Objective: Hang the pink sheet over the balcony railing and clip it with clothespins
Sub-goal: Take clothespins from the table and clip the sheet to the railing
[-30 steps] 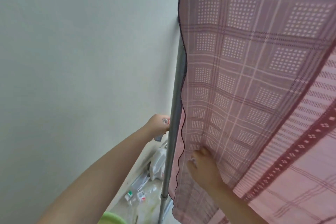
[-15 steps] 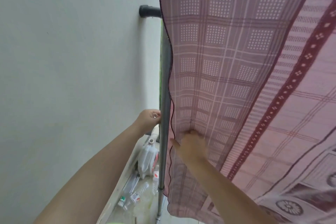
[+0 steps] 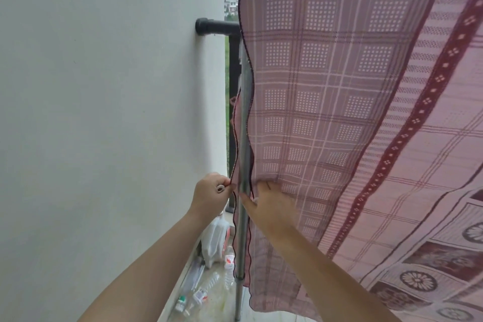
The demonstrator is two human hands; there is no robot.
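While one pink sheet [image 3: 339,112] hangs — left hand [image 3: 211,192] fingers pinch edge, right hand [image 3: 269,204] flat

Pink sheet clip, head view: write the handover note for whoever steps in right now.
Left hand: pinches the far hem of the pink sheet beside the grey metal pole.
Right hand: fingers spread flat on the sheet's near side, just right of the pole.
Sheet: draped, with its dark-trimmed edge on both sides of the pole.
Done: sheet is up. No clothespin is clearly visible.
Left: straighten the edge, then clip it.
Bottles lie on the floor below.
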